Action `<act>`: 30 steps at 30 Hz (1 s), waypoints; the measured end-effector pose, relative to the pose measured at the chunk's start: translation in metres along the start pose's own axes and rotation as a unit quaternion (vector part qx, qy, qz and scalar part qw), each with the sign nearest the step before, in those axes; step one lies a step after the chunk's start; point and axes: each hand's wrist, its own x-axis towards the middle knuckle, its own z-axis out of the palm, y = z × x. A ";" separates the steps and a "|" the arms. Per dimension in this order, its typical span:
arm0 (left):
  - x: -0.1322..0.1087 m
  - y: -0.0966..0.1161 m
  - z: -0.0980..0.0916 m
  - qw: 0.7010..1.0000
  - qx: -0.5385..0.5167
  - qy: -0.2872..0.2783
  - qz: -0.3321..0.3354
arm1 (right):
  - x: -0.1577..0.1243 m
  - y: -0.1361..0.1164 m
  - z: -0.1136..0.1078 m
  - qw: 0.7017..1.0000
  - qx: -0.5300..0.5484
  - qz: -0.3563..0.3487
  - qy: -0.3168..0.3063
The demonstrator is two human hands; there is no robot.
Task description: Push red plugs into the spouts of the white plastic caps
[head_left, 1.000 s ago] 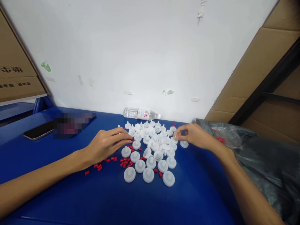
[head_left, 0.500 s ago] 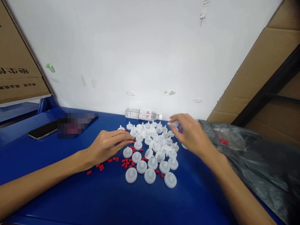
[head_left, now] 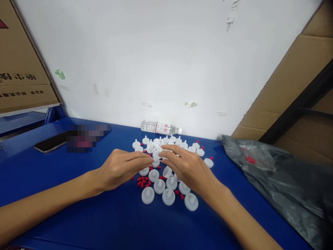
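Note:
Many white plastic disc caps (head_left: pixel 169 196) with short stems lie in a heap on the blue table (head_left: pixel 109 218). Small red plugs (head_left: pixel 143 182) are scattered among them. My left hand (head_left: pixel 122 167) rests at the heap's left side, its fingers pressed together over the red plugs. My right hand (head_left: pixel 186 166) lies over the middle of the heap, fingertips meeting those of the left hand at a white cap (head_left: pixel 156 155). What either hand pinches is hidden by the fingers. A few caps at the back right, such as one (head_left: pixel 208 162), carry a red plug.
A clear water bottle (head_left: pixel 160 127) lies against the white wall. A phone (head_left: pixel 49 143) rests at the left. A dark plastic bag (head_left: pixel 281 180) with red pieces inside spreads over the right. Cardboard boxes (head_left: pixel 20 66) stand on the left, and more (head_left: pixel 288 83) on the right.
My right hand has swung from the back right of the heap to its middle, meeting my left hand. The left hand has shifted slightly right. The camera view has tilted a little.

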 end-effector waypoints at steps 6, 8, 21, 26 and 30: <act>0.004 0.003 0.000 1.000 -0.010 -0.013 0.005 | -0.002 -0.005 0.009 1.000 -0.001 -0.028 -0.001; 0.003 0.002 0.000 1.000 0.002 -0.027 0.001 | -0.001 -0.005 0.009 0.999 -0.007 -0.035 0.006; -0.003 -0.001 0.004 0.999 0.029 -0.006 -0.023 | 0.001 -0.010 0.007 0.997 -0.037 -0.052 0.031; -0.004 -0.001 0.004 0.999 0.014 -0.013 -0.027 | 0.001 -0.009 0.009 0.996 -0.045 -0.067 0.042; -0.003 -0.001 0.005 0.999 0.029 0.005 -0.022 | 0.001 -0.010 0.011 0.995 -0.046 -0.072 0.060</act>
